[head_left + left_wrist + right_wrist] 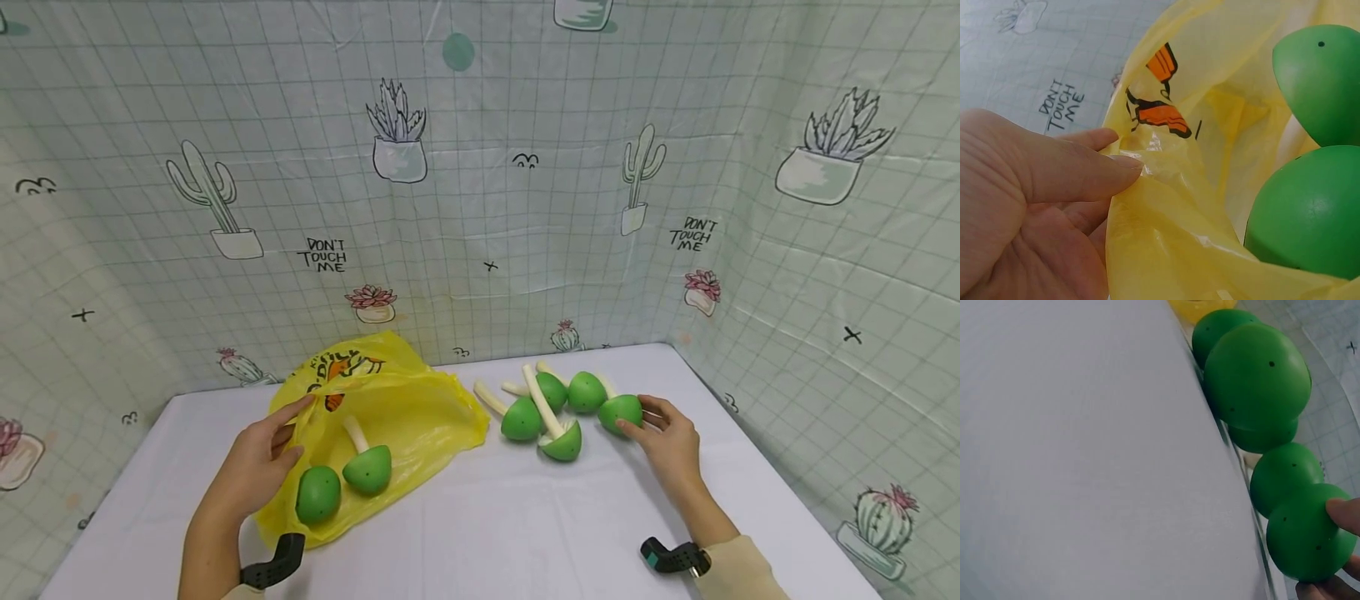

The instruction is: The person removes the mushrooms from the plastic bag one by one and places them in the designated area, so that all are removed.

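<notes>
My left hand [258,462] pinches the rim of a yellow plastic bag [438,412] between thumb and fingers, seen close up in the left wrist view. The bag lies on its side, its mouth spread toward me. Just inside the mouth are two toy mushrooms with green caps, one cap [318,494] nearest the hand and another mushroom [367,471] with its pale stem pointing back. My right hand [671,437] holds the cap of the rightmost green mushroom [619,413], thumb in front and fingers behind. Its stem is mostly hidden behind the cap.
Several more green mushrooms lie clustered left of the right hand, one mushroom [562,442] in front with its long stem leaning back over the others. A white cloth covers the table [480,533]. Behind it hangs a grid-patterned curtain [487,208] printed with cacti.
</notes>
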`<control>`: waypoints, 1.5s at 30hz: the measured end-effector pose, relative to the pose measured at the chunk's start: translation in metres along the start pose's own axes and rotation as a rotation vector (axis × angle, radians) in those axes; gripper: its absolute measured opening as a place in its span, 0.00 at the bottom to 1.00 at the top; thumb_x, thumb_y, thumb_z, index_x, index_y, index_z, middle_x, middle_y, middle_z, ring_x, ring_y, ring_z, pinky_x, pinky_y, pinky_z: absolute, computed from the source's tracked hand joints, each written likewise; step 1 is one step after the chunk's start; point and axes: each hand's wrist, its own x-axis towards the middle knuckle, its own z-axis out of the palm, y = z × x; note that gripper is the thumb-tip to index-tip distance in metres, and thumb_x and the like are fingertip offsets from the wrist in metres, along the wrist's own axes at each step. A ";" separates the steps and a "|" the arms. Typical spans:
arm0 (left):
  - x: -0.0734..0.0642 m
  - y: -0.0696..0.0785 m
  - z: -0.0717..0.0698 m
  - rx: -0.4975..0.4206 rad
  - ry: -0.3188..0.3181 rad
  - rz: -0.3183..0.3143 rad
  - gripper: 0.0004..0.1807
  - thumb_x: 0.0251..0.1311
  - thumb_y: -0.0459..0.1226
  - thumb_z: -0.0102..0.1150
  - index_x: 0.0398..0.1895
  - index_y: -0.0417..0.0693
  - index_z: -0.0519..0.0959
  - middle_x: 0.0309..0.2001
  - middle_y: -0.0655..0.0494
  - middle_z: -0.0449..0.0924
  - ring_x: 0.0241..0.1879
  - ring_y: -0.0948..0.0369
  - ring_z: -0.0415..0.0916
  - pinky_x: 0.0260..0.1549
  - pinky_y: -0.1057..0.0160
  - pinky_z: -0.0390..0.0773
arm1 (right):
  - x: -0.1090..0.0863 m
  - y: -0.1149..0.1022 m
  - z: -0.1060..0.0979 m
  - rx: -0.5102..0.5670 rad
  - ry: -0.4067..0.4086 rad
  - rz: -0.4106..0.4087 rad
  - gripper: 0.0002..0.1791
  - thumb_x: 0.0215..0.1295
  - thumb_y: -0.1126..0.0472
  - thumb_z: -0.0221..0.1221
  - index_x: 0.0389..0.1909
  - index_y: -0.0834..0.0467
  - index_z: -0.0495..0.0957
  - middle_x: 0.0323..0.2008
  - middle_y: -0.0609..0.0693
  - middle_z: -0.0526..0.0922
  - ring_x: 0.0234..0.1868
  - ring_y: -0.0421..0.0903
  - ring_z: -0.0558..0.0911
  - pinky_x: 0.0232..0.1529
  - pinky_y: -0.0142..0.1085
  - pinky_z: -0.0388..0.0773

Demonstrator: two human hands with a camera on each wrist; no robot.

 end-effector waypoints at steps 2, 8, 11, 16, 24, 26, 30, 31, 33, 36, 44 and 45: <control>-0.001 -0.001 0.000 -0.011 -0.001 0.006 0.39 0.71 0.20 0.54 0.83 0.39 0.57 0.75 0.27 0.63 0.70 0.33 0.69 0.64 0.41 0.76 | -0.001 -0.001 0.001 0.006 -0.010 0.002 0.34 0.66 0.62 0.73 0.70 0.67 0.72 0.68 0.67 0.75 0.68 0.62 0.77 0.47 0.11 0.73; -0.003 -0.001 -0.001 -0.019 0.002 0.008 0.38 0.71 0.20 0.54 0.83 0.38 0.57 0.74 0.26 0.64 0.69 0.33 0.70 0.63 0.41 0.77 | -0.002 0.000 0.003 0.007 -0.016 0.009 0.35 0.66 0.65 0.72 0.71 0.67 0.71 0.69 0.67 0.73 0.70 0.62 0.75 0.50 0.12 0.73; -0.004 -0.001 -0.001 -0.020 -0.002 -0.001 0.38 0.72 0.20 0.53 0.83 0.39 0.56 0.75 0.27 0.63 0.69 0.33 0.69 0.64 0.41 0.77 | -0.001 0.001 0.005 -0.002 -0.018 0.011 0.35 0.66 0.65 0.72 0.71 0.67 0.71 0.70 0.66 0.73 0.70 0.62 0.75 0.51 0.13 0.74; -0.004 -0.002 -0.002 -0.022 -0.007 -0.021 0.39 0.72 0.20 0.53 0.83 0.40 0.56 0.76 0.27 0.61 0.70 0.33 0.68 0.64 0.40 0.76 | 0.000 0.001 0.006 -0.015 -0.020 0.010 0.35 0.66 0.64 0.72 0.71 0.67 0.71 0.70 0.66 0.73 0.71 0.63 0.75 0.54 0.15 0.75; -0.004 -0.004 -0.001 -0.032 0.000 0.005 0.38 0.72 0.20 0.53 0.83 0.39 0.56 0.75 0.27 0.62 0.70 0.33 0.69 0.64 0.41 0.77 | 0.001 -0.001 0.005 -0.031 -0.012 0.007 0.35 0.66 0.65 0.72 0.71 0.68 0.70 0.70 0.67 0.73 0.71 0.63 0.74 0.55 0.17 0.76; -0.004 -0.004 0.000 -0.032 0.001 0.006 0.38 0.71 0.20 0.53 0.83 0.39 0.56 0.75 0.27 0.62 0.70 0.33 0.69 0.64 0.41 0.77 | 0.002 -0.001 0.005 -0.031 -0.010 0.007 0.35 0.66 0.65 0.72 0.71 0.68 0.71 0.70 0.67 0.73 0.70 0.64 0.74 0.54 0.15 0.75; -0.003 -0.003 0.000 -0.027 0.003 0.004 0.39 0.71 0.20 0.54 0.83 0.40 0.57 0.75 0.27 0.62 0.70 0.33 0.69 0.64 0.41 0.77 | 0.002 -0.001 0.005 -0.038 -0.006 0.008 0.35 0.66 0.65 0.72 0.71 0.68 0.71 0.70 0.67 0.73 0.70 0.64 0.75 0.53 0.14 0.75; -0.003 -0.002 0.000 -0.027 0.004 0.000 0.39 0.71 0.20 0.54 0.83 0.40 0.57 0.75 0.27 0.62 0.70 0.33 0.69 0.64 0.40 0.76 | 0.002 -0.002 0.004 -0.044 -0.005 0.009 0.35 0.66 0.65 0.72 0.71 0.68 0.71 0.70 0.67 0.73 0.70 0.63 0.75 0.52 0.13 0.74; -0.003 -0.002 -0.001 -0.022 0.003 -0.005 0.39 0.72 0.20 0.54 0.84 0.41 0.56 0.76 0.28 0.61 0.70 0.33 0.68 0.64 0.40 0.76 | 0.001 -0.002 0.004 -0.054 -0.003 0.007 0.35 0.66 0.65 0.72 0.71 0.68 0.71 0.70 0.67 0.73 0.70 0.64 0.75 0.51 0.13 0.74; -0.002 -0.001 -0.001 -0.020 0.001 -0.006 0.39 0.72 0.20 0.54 0.84 0.41 0.56 0.77 0.28 0.60 0.71 0.33 0.68 0.65 0.40 0.75 | -0.001 -0.004 0.002 -0.060 -0.002 0.001 0.35 0.66 0.65 0.72 0.71 0.68 0.71 0.70 0.67 0.73 0.70 0.64 0.75 0.49 0.11 0.73; -0.004 0.001 -0.003 -0.018 0.004 0.006 0.39 0.72 0.20 0.53 0.83 0.40 0.56 0.76 0.28 0.60 0.71 0.33 0.67 0.65 0.40 0.74 | -0.005 -0.002 0.001 -0.033 -0.007 -0.016 0.34 0.66 0.66 0.72 0.69 0.70 0.71 0.69 0.69 0.73 0.70 0.65 0.75 0.52 0.13 0.75; -0.004 0.001 -0.003 -0.017 0.003 0.009 0.39 0.71 0.20 0.53 0.83 0.40 0.56 0.77 0.28 0.60 0.71 0.33 0.67 0.65 0.39 0.74 | -0.005 -0.002 0.001 -0.032 -0.004 -0.019 0.33 0.66 0.66 0.72 0.69 0.70 0.71 0.69 0.69 0.74 0.69 0.65 0.75 0.53 0.15 0.75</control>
